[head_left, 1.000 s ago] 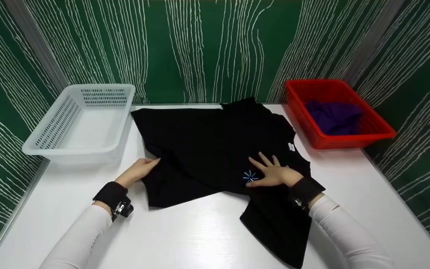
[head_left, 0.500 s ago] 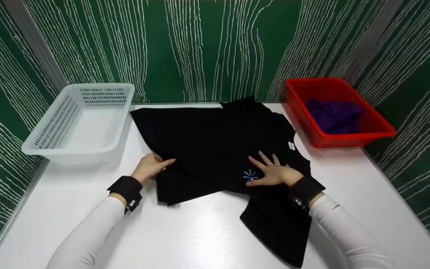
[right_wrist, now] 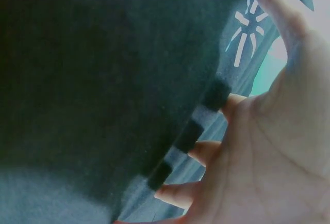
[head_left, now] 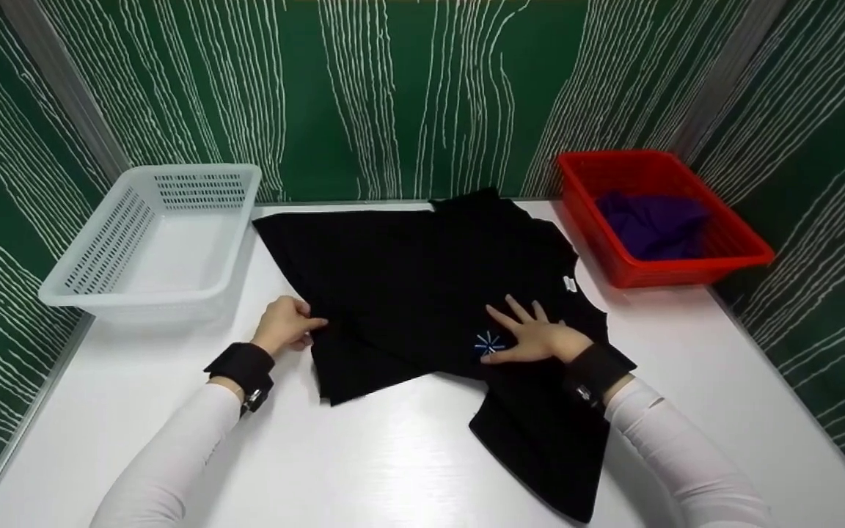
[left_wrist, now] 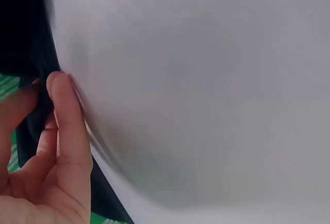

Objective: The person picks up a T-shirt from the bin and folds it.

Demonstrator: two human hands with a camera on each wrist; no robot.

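A black T-shirt (head_left: 393, 271) lies spread sideways on the white table, its collar with a white label toward the right and its hem toward the left. One sleeve hangs down toward the front edge. My left hand (head_left: 284, 324) pinches the hem's near part between thumb and fingers; the left wrist view shows dark cloth between the fingertips (left_wrist: 61, 82). My right hand (head_left: 536, 341) rests on the chest with fingers spread, beside a small blue-and-white starburst print (head_left: 489, 344). In the right wrist view its fingers lie apart on the cloth.
A white perforated basket (head_left: 151, 298) stands at the back left, with nothing seen inside. At the back right, a red basket (head_left: 672, 262) holds a purple cloth (head_left: 653, 224). Green walls with white streaks enclose the table (head_left: 393, 462) at the back and sides.
My left hand has shifted right, then slightly back left, drawing the shirt's near hem corner inward to the right. The right hand has stayed in place on the shirt.
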